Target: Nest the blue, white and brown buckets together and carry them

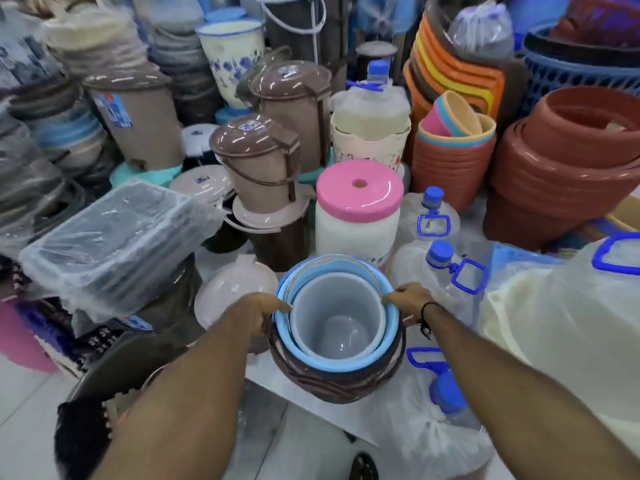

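Three buckets sit one inside another in front of me. The brown bucket (332, 384) is the outer one, the blue bucket (329, 363) sits inside it, and the white bucket (337, 320) is innermost, its grey-white inside open to view. My left hand (258, 315) grips the stack's left rim, thumb over the blue edge. My right hand (407, 296) grips the right rim. The stack tilts toward me and seems lifted off the floor.
Plastic wares crowd all around: a pink-lidded white stool (358, 209) just behind the stack, brown lidded bins (258, 161), clear bottles with blue caps (446, 271) on the right, terracotta pots (568, 161), and wrapped trays (117, 244) on the left. White floor tiles (24, 410) show at lower left.
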Demonstrator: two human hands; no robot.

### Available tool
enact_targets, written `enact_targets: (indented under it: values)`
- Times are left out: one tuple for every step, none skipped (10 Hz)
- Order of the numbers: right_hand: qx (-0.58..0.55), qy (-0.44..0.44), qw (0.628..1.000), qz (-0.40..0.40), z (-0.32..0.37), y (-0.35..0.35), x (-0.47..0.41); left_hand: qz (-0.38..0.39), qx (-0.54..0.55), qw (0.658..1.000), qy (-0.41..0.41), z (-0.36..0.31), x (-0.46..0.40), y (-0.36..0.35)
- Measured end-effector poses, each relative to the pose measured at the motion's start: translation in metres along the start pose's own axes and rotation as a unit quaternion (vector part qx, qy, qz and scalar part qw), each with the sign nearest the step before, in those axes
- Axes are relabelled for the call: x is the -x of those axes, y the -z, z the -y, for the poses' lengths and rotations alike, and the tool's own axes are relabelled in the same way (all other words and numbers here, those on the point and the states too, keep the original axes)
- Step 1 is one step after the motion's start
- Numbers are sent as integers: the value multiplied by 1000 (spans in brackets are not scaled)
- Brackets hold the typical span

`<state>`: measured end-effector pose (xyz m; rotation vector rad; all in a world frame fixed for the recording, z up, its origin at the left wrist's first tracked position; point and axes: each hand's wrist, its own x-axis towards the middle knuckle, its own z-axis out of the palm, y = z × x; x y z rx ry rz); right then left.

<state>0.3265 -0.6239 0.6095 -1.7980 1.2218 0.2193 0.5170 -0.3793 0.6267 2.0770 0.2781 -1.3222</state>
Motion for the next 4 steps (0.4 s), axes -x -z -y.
enact_targets:
  values:
    - [52,6,999,-7,-13,-15,-15,-1,16,1000,-3,9,-17,-12]
    - [132,30,991,-12,-23,-26,-27,-26,-3,999,-35,14,-52,-17]
    - [209,45,976,-42,-17,-25,-25,-40,-83,993,-77,3,-59,-13]
    - [307,116,923,-203,18,-9,-16,-85,-196,961,-175,-36,-54,-3]
